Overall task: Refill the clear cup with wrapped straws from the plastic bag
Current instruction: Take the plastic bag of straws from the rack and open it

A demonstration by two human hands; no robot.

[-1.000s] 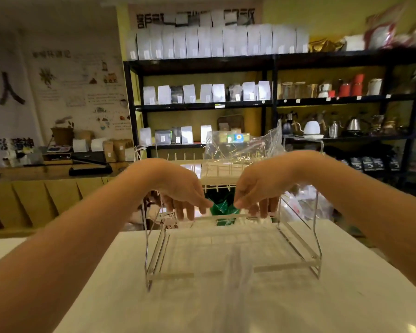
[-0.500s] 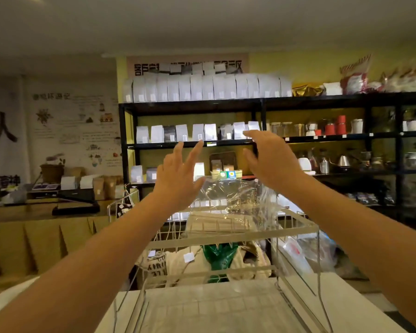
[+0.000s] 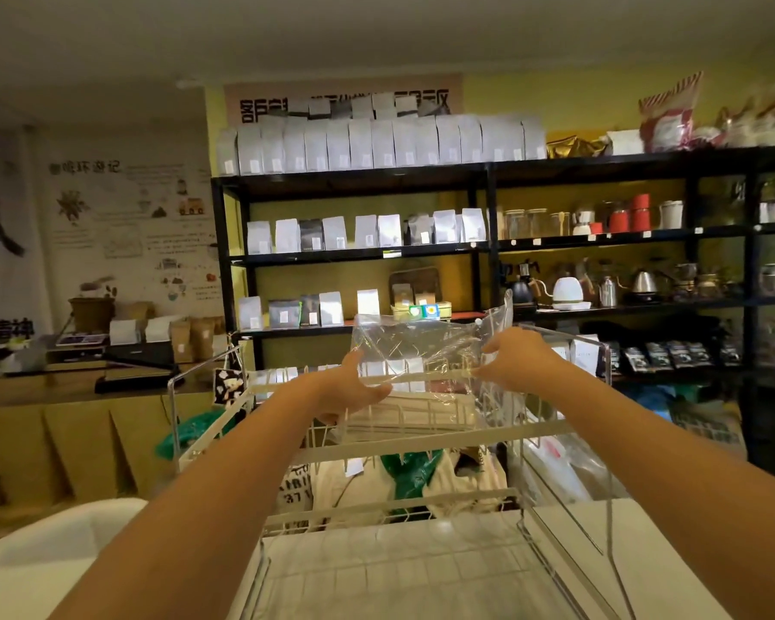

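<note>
Early stage, by my read: the clear cup wasn't visible anywhere and no straws had been moved. Left hand (image 3: 354, 387) and right hand (image 3: 517, 358) each pinched an edge of the plastic bag (image 3: 421, 351), holding it up over the top tier of the white wire rack (image 3: 421, 445). Bag was transparent, crinkled, floppy. Pale wrapped straws (image 3: 403, 411) seemed to sit in its lower part, hard to confirm. Left: carry, open, fill.

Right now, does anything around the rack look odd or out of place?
Nothing looks spilled or broken. Both hands, left hand and right hand, grip the crumpled plastic bag on the rack's top tier; no clear cup is visible.
</note>
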